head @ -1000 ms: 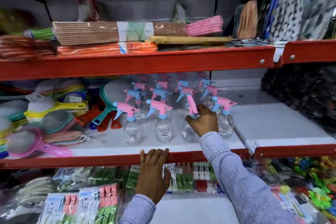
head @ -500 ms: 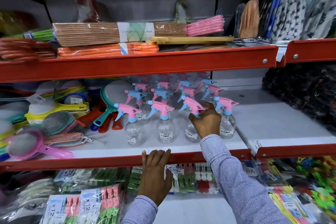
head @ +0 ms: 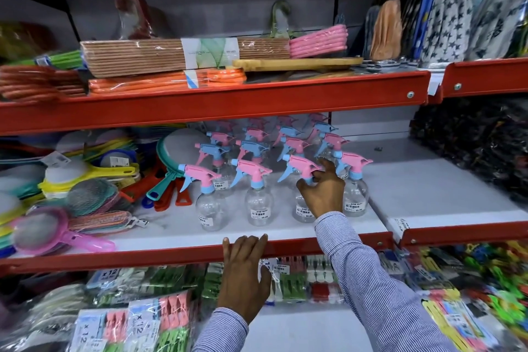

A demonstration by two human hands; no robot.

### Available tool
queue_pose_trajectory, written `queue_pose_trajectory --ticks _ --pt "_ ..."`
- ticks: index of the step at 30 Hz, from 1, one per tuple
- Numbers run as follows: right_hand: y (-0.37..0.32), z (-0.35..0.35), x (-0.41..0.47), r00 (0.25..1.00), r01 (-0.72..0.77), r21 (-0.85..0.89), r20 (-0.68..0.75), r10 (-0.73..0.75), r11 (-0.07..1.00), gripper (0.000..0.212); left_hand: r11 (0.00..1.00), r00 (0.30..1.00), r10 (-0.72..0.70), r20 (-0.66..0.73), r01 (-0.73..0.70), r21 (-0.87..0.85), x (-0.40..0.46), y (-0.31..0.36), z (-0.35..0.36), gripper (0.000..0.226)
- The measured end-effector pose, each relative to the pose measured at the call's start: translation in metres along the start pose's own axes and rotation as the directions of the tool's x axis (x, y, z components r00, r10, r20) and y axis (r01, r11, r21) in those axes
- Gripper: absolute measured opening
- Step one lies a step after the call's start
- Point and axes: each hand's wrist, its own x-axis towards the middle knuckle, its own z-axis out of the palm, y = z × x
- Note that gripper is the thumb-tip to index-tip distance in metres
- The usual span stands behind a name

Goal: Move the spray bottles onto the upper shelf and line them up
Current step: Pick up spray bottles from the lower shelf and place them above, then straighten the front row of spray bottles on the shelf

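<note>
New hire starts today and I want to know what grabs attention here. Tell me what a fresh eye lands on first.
First, the cluster of clear spray bottles with pink and blue trigger heads, mid-shelf, standing in rows. The right hand grips the neck of the third front-row bottle, while the left hand rests on the red shelf edge below. Above, a wrapped stack of tan mats tops the upper shelf.

spray bottles [head: 258, 180] in rows mid-shelf | strainers [head: 85, 197] at their 9 o'clock | bare shelf [head: 443, 188] at 3 | packed clips [head: 128, 323] below at 6 | mat stacks [head: 171, 57] above at 12
</note>
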Motion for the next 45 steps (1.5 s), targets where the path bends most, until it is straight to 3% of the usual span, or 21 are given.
queue_pose_trajectory --ticks 7,11,14,20,24,31,45 --pt "-0.001 -0.025 -0.018 1.0 -0.003 -0.072 0.005 0.003 0.997 0.077 1.0 1.0 -0.015 0.023 0.015 0.026 0.0 -0.002 0.003 0.058" --pt "0.016 -0.047 -0.037 1.0 -0.016 -0.071 -0.013 0.015 0.997 0.046 0.998 0.998 -0.001 -0.059 -0.002 -0.058 0.008 0.014 0.001 0.048" --pt "0.04 -0.05 -0.045 0.997 -0.024 -0.115 0.072 0.033 0.993 0.028 0.974 0.994 0.024 -0.109 -0.048 -0.223 0.03 0.044 0.0 0.041" --pt "0.063 -0.043 -0.031 0.952 -0.054 -0.176 0.289 0.104 0.983 0.046 0.897 0.979 -0.168 0.113 0.2 -0.394 0.09 0.081 0.017 0.06" --pt "0.065 -0.043 -0.021 0.921 -0.024 -0.181 0.378 0.092 0.983 0.04 0.829 0.946 -0.271 0.177 0.323 -0.456 0.109 0.079 0.03 0.06" --pt "0.077 -0.034 -0.015 0.923 0.015 -0.171 0.381 0.052 0.985 0.034 0.827 0.962 -0.266 0.059 0.26 -0.499 0.111 0.076 0.039 0.031" --pt "0.081 -0.03 -0.014 0.937 0.033 -0.196 0.347 0.038 0.98 0.031 0.851 0.967 -0.252 -0.024 0.21 -0.481 0.11 0.074 0.048 0.029"
